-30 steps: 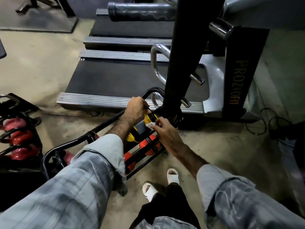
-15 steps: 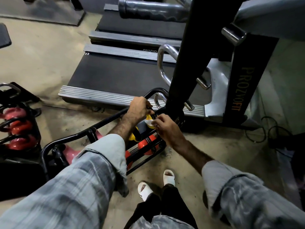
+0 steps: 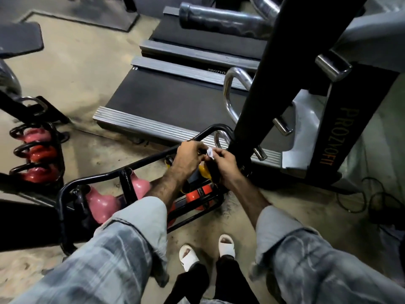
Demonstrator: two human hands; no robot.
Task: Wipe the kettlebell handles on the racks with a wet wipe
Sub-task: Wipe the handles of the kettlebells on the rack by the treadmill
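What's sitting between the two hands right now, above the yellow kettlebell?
In the head view, a small white wet wipe is pinched between the left hand and right hand, just above the yellow kettlebell.

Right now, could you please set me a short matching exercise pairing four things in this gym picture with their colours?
Things:
1. wet wipe
2. kettlebell under the hands
3. kettlebell at the rack's left end
4. sandals

Colours:
A. pink
B. cream
C. yellow
D. white

Pairs: 1-D, 2-C, 3-A, 4-B

The left hand and right hand both pinch the wipe.
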